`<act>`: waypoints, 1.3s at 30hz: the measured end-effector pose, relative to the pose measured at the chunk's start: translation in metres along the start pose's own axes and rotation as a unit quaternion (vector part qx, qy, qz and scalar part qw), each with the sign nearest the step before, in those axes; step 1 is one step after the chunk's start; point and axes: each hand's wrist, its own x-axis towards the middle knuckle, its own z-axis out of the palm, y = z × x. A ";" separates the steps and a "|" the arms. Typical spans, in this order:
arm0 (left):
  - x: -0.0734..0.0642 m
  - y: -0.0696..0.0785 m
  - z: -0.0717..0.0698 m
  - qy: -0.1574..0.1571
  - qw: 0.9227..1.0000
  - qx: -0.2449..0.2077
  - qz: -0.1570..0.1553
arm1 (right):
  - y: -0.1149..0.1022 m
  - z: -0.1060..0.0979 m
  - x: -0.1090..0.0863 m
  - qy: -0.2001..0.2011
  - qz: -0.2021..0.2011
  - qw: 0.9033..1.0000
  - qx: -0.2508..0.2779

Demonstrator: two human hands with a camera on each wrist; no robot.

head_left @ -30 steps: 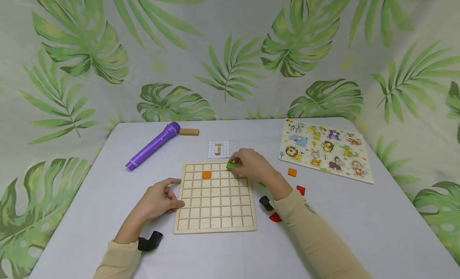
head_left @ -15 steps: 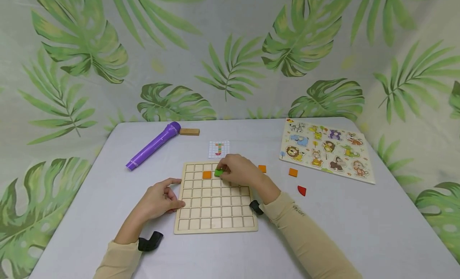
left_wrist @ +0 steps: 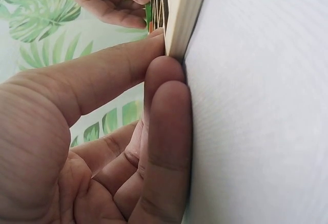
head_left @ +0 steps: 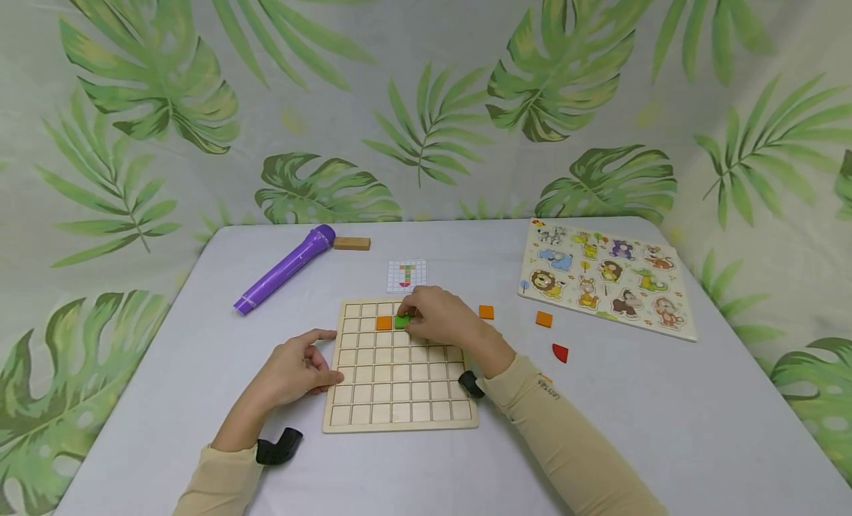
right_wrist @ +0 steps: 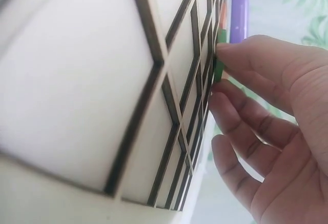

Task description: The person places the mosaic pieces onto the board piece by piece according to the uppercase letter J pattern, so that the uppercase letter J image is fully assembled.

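Observation:
A wooden grid board (head_left: 399, 412) lies on the table in front of me. In its second row from the far edge sits an orange square tile (head_left: 384, 323). Just right of that tile, my right hand (head_left: 442, 320) pinches a green square tile (head_left: 402, 321) between thumb and fingers, right at the grid. The right wrist view shows the green tile (right_wrist: 222, 35) nearly level with the board's surface. My left hand (head_left: 293, 368) holds the board's left edge; in the left wrist view its thumb lies over the rim and fingertips press the side of the board (left_wrist: 182, 19).
Beyond the board lies a pattern card (head_left: 394, 279). Right of it are loose orange tiles (head_left: 487, 312) and a red quarter-circle piece (head_left: 560, 352). An animal puzzle (head_left: 606, 272) occupies the back right; a purple toy microphone (head_left: 286, 268) and a wooden block (head_left: 352, 244) lie back left.
My right hand has carried the green tile leftward across the board to beside the orange tile, uncovering a loose orange tile on the table. My left hand has stayed at the board's edge.

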 end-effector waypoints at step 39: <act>0.001 -0.002 0.001 -0.005 1.000 -0.006 0.014 | 0.030 -0.035 -0.035 0.008 0.052 0.998 -0.034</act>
